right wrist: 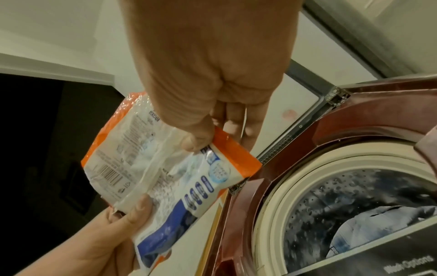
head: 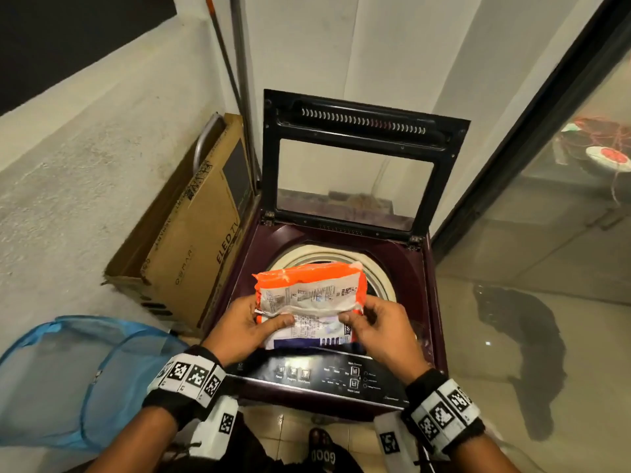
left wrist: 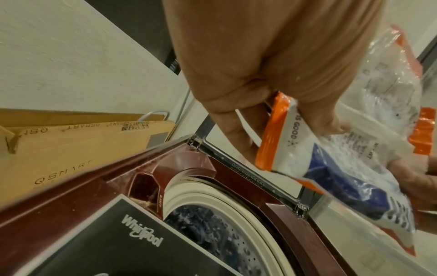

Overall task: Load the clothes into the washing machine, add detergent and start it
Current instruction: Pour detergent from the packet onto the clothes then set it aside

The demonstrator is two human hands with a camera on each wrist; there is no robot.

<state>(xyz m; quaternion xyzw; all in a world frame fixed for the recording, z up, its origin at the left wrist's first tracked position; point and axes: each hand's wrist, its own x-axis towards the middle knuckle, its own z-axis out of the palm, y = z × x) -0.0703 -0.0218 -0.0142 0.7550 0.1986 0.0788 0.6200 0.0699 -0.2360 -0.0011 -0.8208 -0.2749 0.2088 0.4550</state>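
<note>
An orange, white and blue detergent packet hangs over the open drum of the maroon top-loading washing machine, whose lid stands upright. My left hand grips the packet's left edge between thumb and fingers. My right hand pinches its right edge the same way. Clothes, grey-blue fabric, lie at the bottom of the drum. The control panel runs along the near side below my hands.
A blue mesh laundry basket stands on the floor at my left. A cardboard TV box leans between wall and machine. A glass sliding door is at right. A dark wet patch marks the tiled floor.
</note>
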